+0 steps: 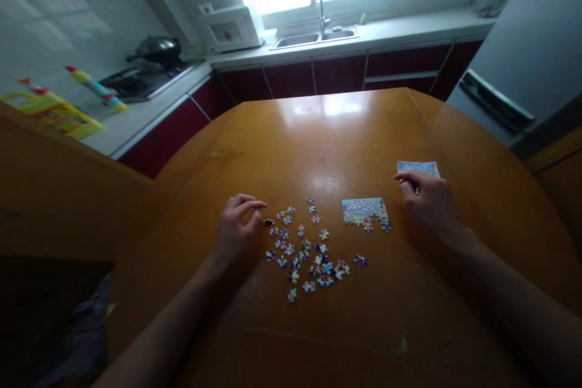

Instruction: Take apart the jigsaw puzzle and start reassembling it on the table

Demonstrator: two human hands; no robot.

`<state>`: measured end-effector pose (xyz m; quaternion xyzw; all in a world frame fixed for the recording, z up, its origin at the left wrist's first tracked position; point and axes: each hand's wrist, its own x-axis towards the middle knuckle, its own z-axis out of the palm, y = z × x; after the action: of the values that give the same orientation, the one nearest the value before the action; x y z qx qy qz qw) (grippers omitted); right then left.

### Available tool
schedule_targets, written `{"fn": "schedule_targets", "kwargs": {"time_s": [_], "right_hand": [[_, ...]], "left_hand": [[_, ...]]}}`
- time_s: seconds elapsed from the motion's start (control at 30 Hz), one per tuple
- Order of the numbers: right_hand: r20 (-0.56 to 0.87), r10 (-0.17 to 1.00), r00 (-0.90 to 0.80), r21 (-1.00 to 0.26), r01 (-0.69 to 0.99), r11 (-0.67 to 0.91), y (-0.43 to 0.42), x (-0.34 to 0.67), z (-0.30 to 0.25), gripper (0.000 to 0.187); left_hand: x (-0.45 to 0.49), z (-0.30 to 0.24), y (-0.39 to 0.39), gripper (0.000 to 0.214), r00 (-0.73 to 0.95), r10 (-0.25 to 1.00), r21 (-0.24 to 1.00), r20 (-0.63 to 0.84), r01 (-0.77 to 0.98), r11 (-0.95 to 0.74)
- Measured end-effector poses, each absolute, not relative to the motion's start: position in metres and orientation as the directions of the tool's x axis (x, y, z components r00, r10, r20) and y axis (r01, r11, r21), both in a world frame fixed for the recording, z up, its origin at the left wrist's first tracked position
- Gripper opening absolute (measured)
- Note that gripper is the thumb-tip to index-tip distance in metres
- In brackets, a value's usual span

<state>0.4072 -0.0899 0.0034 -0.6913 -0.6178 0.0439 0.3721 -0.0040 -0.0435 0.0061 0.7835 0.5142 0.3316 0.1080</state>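
Several loose puzzle pieces (pixel 304 248) lie scattered in the middle of the round wooden table (pixel 318 133). A partly joined block of puzzle (pixel 365 210) lies to their right. My left hand (pixel 236 230) rests at the left edge of the scatter, its fingers curled and its index fingertip pointing at a dark piece (pixel 268 222). My right hand (pixel 427 199) sits right of the joined block, fingers bent in a pinch over the near edge of a printed card (pixel 419 168). Whether it grips a piece is hidden.
Behind the table runs a kitchen counter with a sink and tap (pixel 318 36), a white appliance (pixel 231 28) and a stove with a wok (pixel 157 51). Yellow bottles (pixel 54 112) stand at the left. A fridge (pixel 522 60) is at the right.
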Motion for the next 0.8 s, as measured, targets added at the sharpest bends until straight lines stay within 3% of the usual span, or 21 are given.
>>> {"fn": "schedule_targets", "kwargs": {"time_s": [0.4, 0.8], "right_hand": [[0.396, 0.900, 0.186, -0.535, 0.843, 0.061, -0.090, 0.405, -0.006, 0.025], [0.377, 0.914, 0.150, -0.524, 0.848, 0.077, -0.091, 0.397, -0.004, 0.025]], "left_hand": [[-0.002, 0.004, -0.056, 0.016, 0.345, 0.896, 0.548, 0.278, 0.709, -0.443], [-0.004, -0.002, -0.050, 0.014, 0.331, 0.897, 0.562, 0.292, 0.699, -0.441]]}}
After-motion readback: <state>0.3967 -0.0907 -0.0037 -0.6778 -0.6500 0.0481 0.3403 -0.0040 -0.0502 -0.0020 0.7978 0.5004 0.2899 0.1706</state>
